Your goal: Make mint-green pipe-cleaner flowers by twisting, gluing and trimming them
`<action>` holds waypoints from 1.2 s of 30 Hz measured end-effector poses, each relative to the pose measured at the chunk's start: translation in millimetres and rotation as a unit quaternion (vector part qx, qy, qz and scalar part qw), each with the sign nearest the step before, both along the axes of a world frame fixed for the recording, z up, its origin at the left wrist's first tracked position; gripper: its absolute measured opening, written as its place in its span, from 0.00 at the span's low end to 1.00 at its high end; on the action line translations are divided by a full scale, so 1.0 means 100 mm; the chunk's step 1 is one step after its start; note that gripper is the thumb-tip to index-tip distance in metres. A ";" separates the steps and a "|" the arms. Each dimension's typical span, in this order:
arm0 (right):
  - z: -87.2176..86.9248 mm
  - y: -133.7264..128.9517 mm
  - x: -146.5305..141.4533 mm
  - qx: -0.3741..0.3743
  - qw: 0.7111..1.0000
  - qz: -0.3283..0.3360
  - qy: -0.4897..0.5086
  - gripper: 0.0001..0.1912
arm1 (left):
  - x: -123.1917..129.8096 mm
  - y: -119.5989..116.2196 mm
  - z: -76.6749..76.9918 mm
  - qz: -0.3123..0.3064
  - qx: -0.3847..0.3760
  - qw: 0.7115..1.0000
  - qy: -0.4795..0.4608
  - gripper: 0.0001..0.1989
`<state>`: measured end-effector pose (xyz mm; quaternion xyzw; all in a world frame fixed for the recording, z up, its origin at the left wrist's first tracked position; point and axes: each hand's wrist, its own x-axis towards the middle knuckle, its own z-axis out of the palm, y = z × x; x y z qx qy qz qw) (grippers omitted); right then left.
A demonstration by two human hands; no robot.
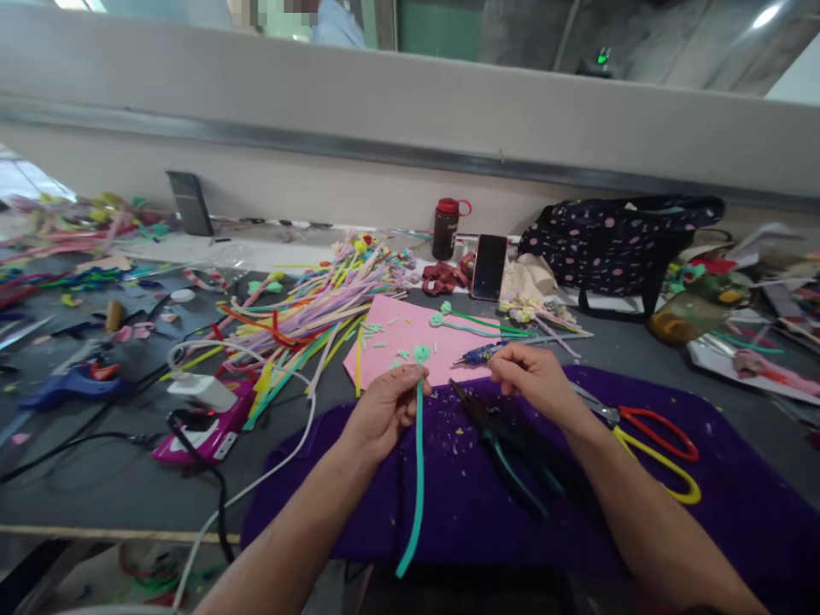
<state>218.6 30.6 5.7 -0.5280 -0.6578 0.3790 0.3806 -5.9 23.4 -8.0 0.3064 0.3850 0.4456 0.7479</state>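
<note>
Upright in my left hand (390, 401) is a mint-green pipe-cleaner flower (419, 461). Thumb and fingers pinch its stem just below the small curled head, and the long stem hangs down over the purple cloth (365, 512). My right hand (525, 376) is closed, fingertips pressed together, beside a blue pen-like tool (477, 354); what the fingers hold, if anything, I cannot make out. Below and between the hands lie dark-handled pliers (500, 453). A pink sheet (384, 320) behind the hands carries small green clippings and two more green-stemmed pieces (474, 327).
Scissors (653, 444) with red and yellow handles lie at right. A phone (489, 266), a red-lidded bottle (447, 229) and a patterned bag (615, 248) stand behind. At left are bundled coloured stems (320, 307), a magenta power strip (205, 427) with cables and a blue glue gun (77, 380).
</note>
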 end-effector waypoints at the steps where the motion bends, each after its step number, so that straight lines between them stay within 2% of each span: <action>1: 0.00 0.01 0.03 0.004 1.000 -0.008 0.009 0.09 | 0.01 0.02 0.05 -0.004 0.003 1.000 -0.009 0.09; 5: 0.00 0.01 0.11 -0.001 0.999 -0.018 0.041 0.11 | 0.08 0.13 0.18 0.011 0.055 0.998 -0.018 0.09; 8: -0.04 0.00 0.12 0.006 0.999 -0.026 0.026 0.10 | 0.13 0.27 0.09 0.047 0.087 0.995 0.005 0.10; 13: -0.11 0.02 0.14 0.036 0.998 -0.022 -0.055 0.11 | 0.09 0.41 -0.13 0.056 0.069 0.996 0.024 0.10; 18: -0.06 0.03 0.22 0.068 0.990 -0.037 -0.115 0.11 | 0.00 0.42 -0.12 0.057 0.083 0.995 0.029 0.11; 25: -0.08 0.15 0.46 0.116 0.973 -0.122 -0.156 0.14 | 0.04 0.38 -0.11 0.001 0.122 0.990 0.074 0.12; 28: -0.09 0.21 0.62 0.109 0.954 -0.147 -0.237 0.15 | 0.04 0.38 -0.10 0.003 0.118 0.990 0.077 0.12; 32: -0.07 0.26 0.79 0.071 0.922 -0.141 -0.353 0.16 | 0.04 0.38 -0.09 0.003 0.109 0.991 0.080 0.12; 36: -0.08 0.26 0.77 0.034 0.921 -0.097 -0.377 0.14 | 0.04 0.38 -0.09 0.004 0.098 0.992 0.085 0.12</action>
